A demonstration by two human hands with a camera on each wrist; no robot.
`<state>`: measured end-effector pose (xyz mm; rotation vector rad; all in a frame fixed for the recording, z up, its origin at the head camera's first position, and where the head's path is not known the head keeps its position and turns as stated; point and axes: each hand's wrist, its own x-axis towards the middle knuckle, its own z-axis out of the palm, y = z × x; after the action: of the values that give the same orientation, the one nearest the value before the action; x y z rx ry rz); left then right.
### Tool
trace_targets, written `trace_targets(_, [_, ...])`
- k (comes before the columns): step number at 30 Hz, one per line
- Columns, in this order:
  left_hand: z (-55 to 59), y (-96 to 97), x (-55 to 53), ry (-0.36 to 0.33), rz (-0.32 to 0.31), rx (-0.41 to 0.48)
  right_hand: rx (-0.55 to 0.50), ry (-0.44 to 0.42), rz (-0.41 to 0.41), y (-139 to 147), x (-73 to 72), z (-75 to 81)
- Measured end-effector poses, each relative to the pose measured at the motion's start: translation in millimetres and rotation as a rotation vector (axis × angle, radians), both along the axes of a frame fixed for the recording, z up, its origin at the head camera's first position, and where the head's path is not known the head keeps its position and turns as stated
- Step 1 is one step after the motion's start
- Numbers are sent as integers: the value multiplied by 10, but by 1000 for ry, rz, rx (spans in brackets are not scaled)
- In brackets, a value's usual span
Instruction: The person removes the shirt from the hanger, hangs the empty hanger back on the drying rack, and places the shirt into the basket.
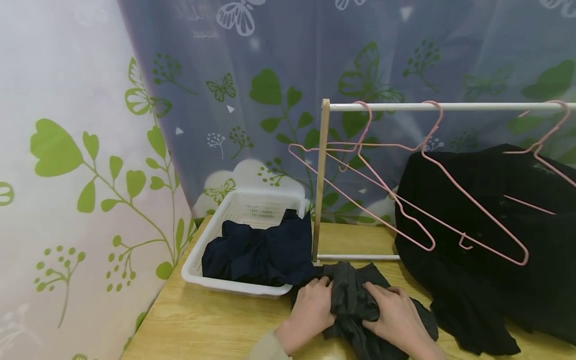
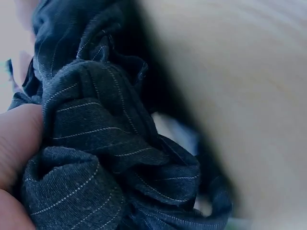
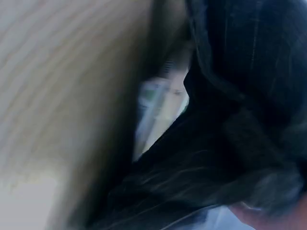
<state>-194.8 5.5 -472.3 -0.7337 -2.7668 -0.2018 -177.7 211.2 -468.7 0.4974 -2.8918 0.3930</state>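
Observation:
A crumpled dark grey garment [image 1: 348,290] with thin white pinstripes lies bunched on the table in front of the rack. My left hand [image 1: 313,309] grips its left side, and my right hand [image 1: 395,316] holds the folds on the right. In the left wrist view, the striped fabric [image 2: 96,129] is gathered in thick folds beside my fingers [image 2: 19,136]. Dark cloth [image 3: 230,124] fills much of the blurred right wrist view, with a bit of my right hand [image 3: 273,218] at the lower corner. Which kind of garment it is cannot be told.
A white plastic basket [image 1: 193,272] with navy clothing [image 1: 265,250] stands to the left. Behind the hands, a rack with a white rail [image 1: 391,107] and wooden post [image 1: 321,185] carries several pink hangers [image 1: 434,132]. Black cloth [image 1: 472,280] spreads at the right on the wooden table [image 1: 180,330].

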Motion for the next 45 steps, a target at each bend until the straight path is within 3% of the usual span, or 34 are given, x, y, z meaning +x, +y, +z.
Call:
trace_targets(7, [575, -159, 110, 166, -3, 197, -299, 422, 53, -73, 96, 279])
trace_targets(11, [775, -291, 133, 274, -11, 297, -355, 544, 90, -213, 68, 444])
trace_targets(18, [939, -591, 90, 406, 18, 434, -428, 583, 173, -581, -105, 672])
trace_targets(23, [1061, -853, 51, 479, 67, 555, -512, 600, 274, -928, -315, 768])
trace_targets(28, [1230, -1112, 43, 591, 107, 685, -642, 560, 364, -1326, -536, 932])
trace_targets(32, [1358, -1235, 14, 702, 156, 668, -777, 472, 429, -1599, -719, 951])
trace_targets(35, [1381, -1281, -45, 750, 203, 562, -790, 380, 448, -1755, -857, 814])
trace_targets(37, [1345, -1293, -102, 729, 242, 460, -712, 335, 425, -1822, -944, 684])
trace_targets(39, [1264, -1298, -173, 656, 282, 349, -588, 310, 370, -1858, -1015, 556])
trace_targets(42, [1085, -1315, -298, 457, 310, 197, -388, 289, 283, -1857, -1114, 396])
trace_targets(45, [890, -1358, -437, 247, 305, 98, -334, 207, 239, -1820, -1150, 315])
